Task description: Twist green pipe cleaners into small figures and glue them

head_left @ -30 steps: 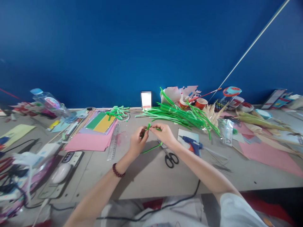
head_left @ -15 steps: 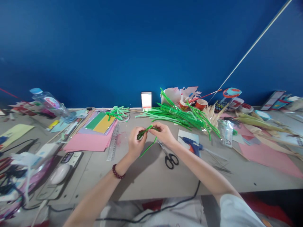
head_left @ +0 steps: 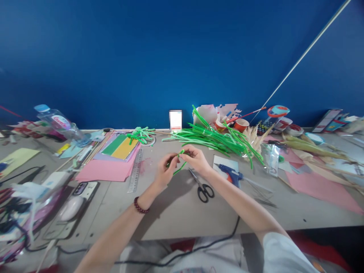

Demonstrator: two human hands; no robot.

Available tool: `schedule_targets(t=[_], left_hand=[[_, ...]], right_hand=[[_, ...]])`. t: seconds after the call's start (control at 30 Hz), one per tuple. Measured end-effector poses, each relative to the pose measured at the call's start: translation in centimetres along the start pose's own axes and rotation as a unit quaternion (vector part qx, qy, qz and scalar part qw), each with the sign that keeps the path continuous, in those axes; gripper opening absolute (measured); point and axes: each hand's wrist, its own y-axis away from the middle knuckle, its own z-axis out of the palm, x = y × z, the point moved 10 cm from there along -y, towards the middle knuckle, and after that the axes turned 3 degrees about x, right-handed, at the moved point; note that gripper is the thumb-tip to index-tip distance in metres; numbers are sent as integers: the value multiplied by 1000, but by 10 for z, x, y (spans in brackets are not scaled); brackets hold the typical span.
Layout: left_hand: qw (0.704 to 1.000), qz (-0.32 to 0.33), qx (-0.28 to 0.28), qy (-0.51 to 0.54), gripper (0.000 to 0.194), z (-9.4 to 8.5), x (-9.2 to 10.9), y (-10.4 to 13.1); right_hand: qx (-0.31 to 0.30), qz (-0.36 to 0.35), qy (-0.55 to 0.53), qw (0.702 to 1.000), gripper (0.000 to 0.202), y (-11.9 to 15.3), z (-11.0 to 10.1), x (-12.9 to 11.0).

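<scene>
Both hands meet above the middle of the table. My left hand (head_left: pixel 165 171), with a dark beaded bracelet at the wrist, is closed on green pipe cleaners (head_left: pixel 180 168). The fingertips of my right hand (head_left: pixel 196 159) pinch the same green piece from the other side. A bent end shows between the fingertips, and one strand slants down below them; the rest is hidden by the fingers. Black-handled scissors (head_left: pixel 206 192) lie just below my right hand. Behind the hands is a big pile of green pipe cleaners (head_left: pixel 218 140).
A blue glue gun (head_left: pixel 229 174) lies right of the scissors. To the left are a clear ruler (head_left: pixel 135 170), pink paper (head_left: pixel 105 170), a phone (head_left: pixel 65 218) and a bottle (head_left: pixel 61 123). A lit screen (head_left: pixel 175 120) stands at the back.
The loose green strand below the hands has swung up and shows less of its length. My left fingers have closed further around the piece, nearer my right fingertips.
</scene>
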Motion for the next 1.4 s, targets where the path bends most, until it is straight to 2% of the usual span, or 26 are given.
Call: schedule_targets(t=[0.07,0.17,0.23,0.37,0.53,0.8,0.97,1.17,1.4], left_hand=[[986,-110,-56,114,30,12,-18,-1],[937,-231,-130,227,29,29,-33,6],[914,-271,-151,261,27,33,-37,10],[890,-310,-164,292,24,37,-43,17],[887,-313,-160,300,23,38,-46,19],[879,-319,-170,312,26,41,-44,23],[892,-297,-170,295,25,38,-42,20],[922,-263,-143,245,28,31,-37,13],[938,-237,-114,227,30,24,-34,9]], right_hand=[[-12,-15,10,1000,16,-1,0,-3],[-48,-3,-20,999,14,-3,4,-2],[-71,12,-54,996,14,-3,7,0],[-113,23,-78,990,16,-2,11,2],[-169,10,-72,983,17,0,17,0],[-208,7,-101,973,16,4,25,-6],[-204,-1,-100,974,18,4,25,-7],[-184,7,-97,978,18,5,24,-6],[-166,20,-114,979,21,4,24,-9]])
